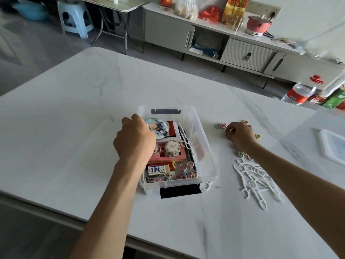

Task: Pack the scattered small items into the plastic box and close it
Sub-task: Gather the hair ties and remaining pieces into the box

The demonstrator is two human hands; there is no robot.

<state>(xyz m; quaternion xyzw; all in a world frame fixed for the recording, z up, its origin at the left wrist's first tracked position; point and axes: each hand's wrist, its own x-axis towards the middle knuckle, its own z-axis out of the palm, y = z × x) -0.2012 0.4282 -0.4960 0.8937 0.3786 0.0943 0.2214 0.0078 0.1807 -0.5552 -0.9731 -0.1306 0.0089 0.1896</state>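
Note:
A clear plastic box [202, 135] with black latches stands open on the white table, holding a round badge, an eraser, a pink block and several small hair ties. My left hand [135, 139] rests on the box's left rim, fingers curled over it. To the right of the box, my right hand [240, 136] pinches at small pastel hair ties [221, 125] scattered on the table. A pile of white plastic floss picks [255, 179] lies nearer me, under my right forearm. The box's clear lid [332, 146] lies at the far right edge.
The white marble-look table [74, 128] stretches wide to the left. A water bottle [298, 93] and cartons stand beyond the table's far right corner. A grey cabinet with bags and a pink pot runs along the back wall; a blue stool stands at far left.

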